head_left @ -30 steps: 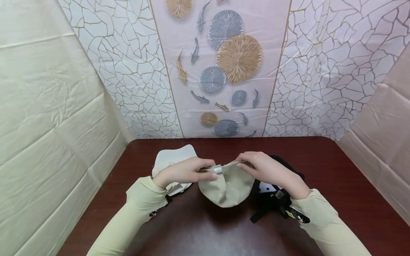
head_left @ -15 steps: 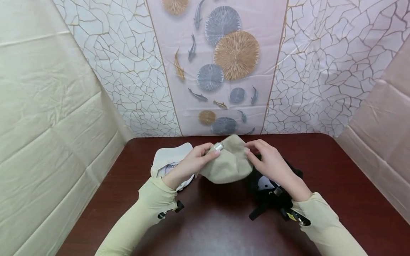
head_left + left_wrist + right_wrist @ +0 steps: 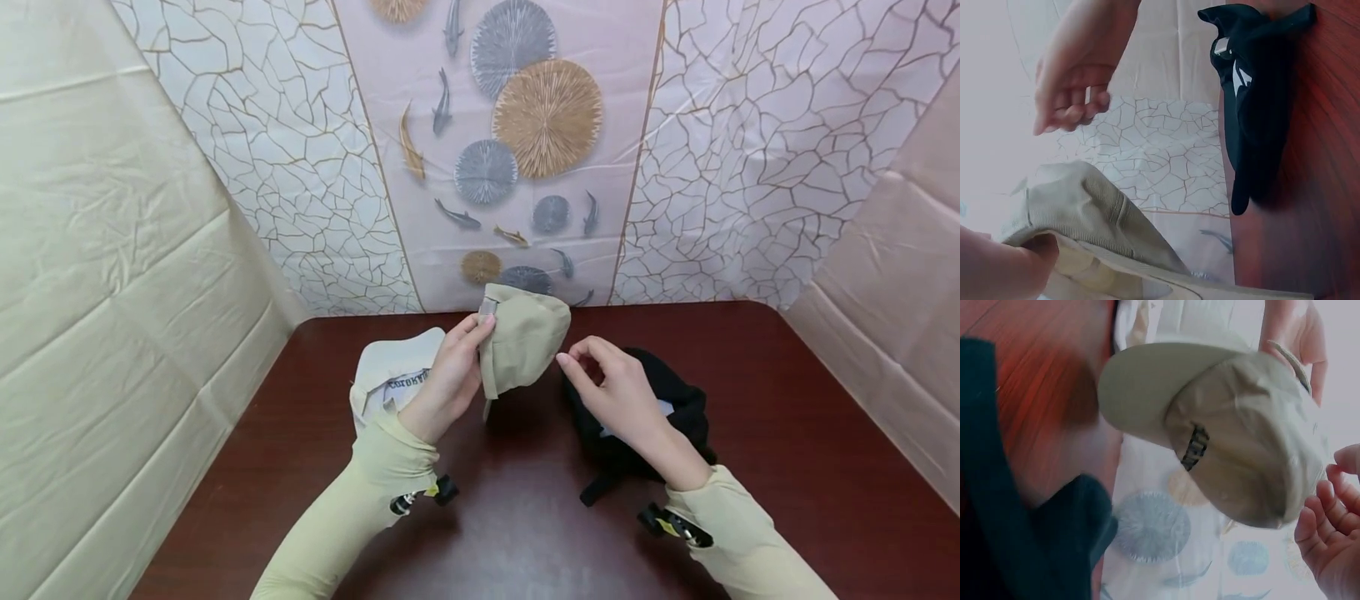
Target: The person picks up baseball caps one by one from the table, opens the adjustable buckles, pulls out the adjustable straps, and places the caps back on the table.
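Note:
A khaki baseball cap [image 3: 527,337] is held up over the table by my left hand [image 3: 451,375], which grips it at the back edge of the opening, by a silvery clasp. Seen from the right wrist, the brim [image 3: 1147,387] and the dark lettering on the cap's front [image 3: 1195,448] face the camera's left. My right hand [image 3: 617,385] stays beside the crown with loosely curled fingers and thumb near forefinger. In the left wrist view a gap separates that hand [image 3: 1079,78] from the cap, and it holds nothing.
On the dark red table [image 3: 510,517], a white cap [image 3: 397,358] with lettering lies behind my left hand. A black cap [image 3: 675,387] with a strap and white patch lies under and behind my right hand. A patterned cloth wall [image 3: 551,125] stands behind the table.
The khaki cap has been raised and turned from opening up to crown facing right, with the left hand still gripping it. My right hand has let go and moved slightly away.

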`<state>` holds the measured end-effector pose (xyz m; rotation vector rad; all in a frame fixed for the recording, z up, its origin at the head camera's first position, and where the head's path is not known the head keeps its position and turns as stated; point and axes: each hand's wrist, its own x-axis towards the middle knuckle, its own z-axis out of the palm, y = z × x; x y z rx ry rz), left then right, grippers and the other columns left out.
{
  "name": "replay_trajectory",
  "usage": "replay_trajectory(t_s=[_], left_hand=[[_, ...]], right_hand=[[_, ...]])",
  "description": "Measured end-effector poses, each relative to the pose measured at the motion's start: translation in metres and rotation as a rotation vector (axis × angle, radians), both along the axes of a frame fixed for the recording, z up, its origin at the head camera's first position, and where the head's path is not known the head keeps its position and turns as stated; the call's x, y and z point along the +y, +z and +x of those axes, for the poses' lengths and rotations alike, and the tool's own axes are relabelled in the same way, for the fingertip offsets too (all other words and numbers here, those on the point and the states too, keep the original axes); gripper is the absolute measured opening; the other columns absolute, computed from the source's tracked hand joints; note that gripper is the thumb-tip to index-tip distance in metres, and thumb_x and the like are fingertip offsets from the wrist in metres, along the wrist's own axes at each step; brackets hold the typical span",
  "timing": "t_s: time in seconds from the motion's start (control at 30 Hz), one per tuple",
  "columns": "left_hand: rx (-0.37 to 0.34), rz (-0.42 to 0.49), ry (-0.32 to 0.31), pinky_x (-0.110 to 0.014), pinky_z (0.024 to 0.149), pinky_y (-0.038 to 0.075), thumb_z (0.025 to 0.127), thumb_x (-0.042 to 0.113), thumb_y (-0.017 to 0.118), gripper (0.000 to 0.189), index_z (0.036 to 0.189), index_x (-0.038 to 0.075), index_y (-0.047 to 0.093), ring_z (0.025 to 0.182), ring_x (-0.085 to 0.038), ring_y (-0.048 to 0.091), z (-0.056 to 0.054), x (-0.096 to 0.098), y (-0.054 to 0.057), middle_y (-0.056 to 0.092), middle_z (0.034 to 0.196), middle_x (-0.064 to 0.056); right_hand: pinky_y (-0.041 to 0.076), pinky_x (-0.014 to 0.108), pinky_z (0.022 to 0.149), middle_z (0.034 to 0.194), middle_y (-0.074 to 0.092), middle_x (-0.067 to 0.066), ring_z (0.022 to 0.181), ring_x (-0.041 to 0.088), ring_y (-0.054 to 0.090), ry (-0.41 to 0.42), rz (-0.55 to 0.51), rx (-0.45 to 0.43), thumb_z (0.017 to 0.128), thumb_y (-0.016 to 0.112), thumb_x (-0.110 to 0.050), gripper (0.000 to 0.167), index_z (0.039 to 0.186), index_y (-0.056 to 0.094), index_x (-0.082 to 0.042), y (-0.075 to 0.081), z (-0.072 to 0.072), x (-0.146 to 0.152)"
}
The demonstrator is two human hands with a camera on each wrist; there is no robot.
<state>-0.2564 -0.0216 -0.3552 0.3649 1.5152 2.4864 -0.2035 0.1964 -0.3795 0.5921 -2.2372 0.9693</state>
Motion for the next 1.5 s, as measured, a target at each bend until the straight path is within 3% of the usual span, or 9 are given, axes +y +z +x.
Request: replay_trajectory(t_s=[0.23,0.4,0.57,0.77,0.9,1.1,1.3,1.4,1.5], left_hand=[[0.079,-0.054,-0.130,-0.028,0.089,0.048,0.104,0.006,0.043,0.021,0.125,0.002,0.049,0.103,-0.013,0.058,0.016,0.001,-0.005,0.061,0.111,-0.003],[0.122,-0.107,-0.234,-0.032,0.094,0.047,0.105,0.006,0.042,0.037,0.141,0.001,0.038,0.111,-0.014,0.058,0.025,0.002,-0.011,0.060,0.125,-0.007],[0.184,-0.196,-0.296,-0.035,0.100,0.046,0.107,0.009,0.041,0.049,0.153,0.000,0.028,0.121,-0.017,0.056,0.029,-0.001,-0.018,0.053,0.141,-0.021],[0.298,-0.331,-0.342,-0.032,0.103,0.044,0.107,0.012,0.043,0.046,0.150,0.001,0.032,0.122,-0.016,0.056,0.031,-0.006,-0.019,0.056,0.140,-0.021],[0.357,-0.384,-0.358,-0.029,0.099,0.045,0.108,0.013,0.043,0.041,0.147,0.002,0.036,0.116,-0.012,0.058,0.033,-0.008,-0.018,0.060,0.134,-0.019],[0.405,-0.415,-0.353,-0.024,0.086,0.044,0.108,0.009,0.043,0.031,0.136,-0.001,0.042,0.101,-0.009,0.056,0.036,-0.009,-0.016,0.062,0.111,-0.006],[0.447,-0.464,-0.343,-0.023,0.071,0.036,0.107,0.010,0.044,0.014,0.116,-0.001,0.045,0.077,-0.011,0.046,0.035,-0.008,-0.017,0.044,0.083,0.001],[0.445,-0.490,-0.349,-0.023,0.075,0.040,0.107,0.010,0.044,0.016,0.120,0.000,0.046,0.082,-0.010,0.050,0.036,-0.007,-0.019,0.050,0.089,0.001],[0.427,-0.482,-0.382,-0.024,0.087,0.043,0.108,0.010,0.044,0.026,0.132,0.000,0.045,0.098,-0.010,0.055,0.038,-0.007,-0.021,0.058,0.105,-0.003]], right_hand=[[0.048,0.026,0.062,0.090,0.064,-0.002,0.070,0.007,0.054,0.061,0.010,0.101,0.092,0.073,-0.006,0.010,0.101,0.070,-0.009,0.017,-0.009,-0.011],[0.046,0.025,0.063,0.086,0.061,-0.002,0.073,0.008,0.053,0.093,0.053,0.080,0.092,0.074,-0.010,0.017,0.109,0.073,-0.008,0.032,-0.016,-0.016],[0.041,0.026,0.059,0.079,0.053,-0.005,0.069,0.008,0.047,0.163,0.160,0.033,0.091,0.076,-0.013,0.026,0.116,0.074,-0.010,0.040,-0.021,-0.016],[0.041,0.025,0.056,0.078,0.054,-0.007,0.067,0.006,0.046,0.228,0.250,0.036,0.088,0.078,-0.012,0.024,0.112,0.076,-0.011,0.048,-0.020,-0.008],[0.042,0.024,0.057,0.079,0.056,-0.006,0.067,0.006,0.047,0.256,0.279,0.094,0.087,0.079,-0.011,0.021,0.108,0.076,-0.010,0.050,-0.020,-0.007],[0.038,0.022,0.056,0.076,0.053,-0.007,0.064,0.006,0.045,0.289,0.305,0.170,0.083,0.082,-0.008,0.023,0.105,0.076,-0.010,0.046,-0.021,-0.006],[0.042,0.024,0.056,0.079,0.057,-0.003,0.064,0.007,0.048,0.275,0.354,0.273,0.088,0.076,-0.008,0.012,0.099,0.072,-0.007,0.038,-0.022,-0.008],[0.046,0.026,0.058,0.082,0.062,-0.001,0.066,0.009,0.053,0.261,0.344,0.286,0.093,0.069,-0.006,0.004,0.096,0.071,-0.007,0.034,-0.023,-0.009],[0.049,0.029,0.060,0.087,0.065,0.001,0.069,0.010,0.056,0.260,0.287,0.261,0.094,0.065,-0.002,0.007,0.095,0.070,-0.007,0.032,-0.023,-0.009]])
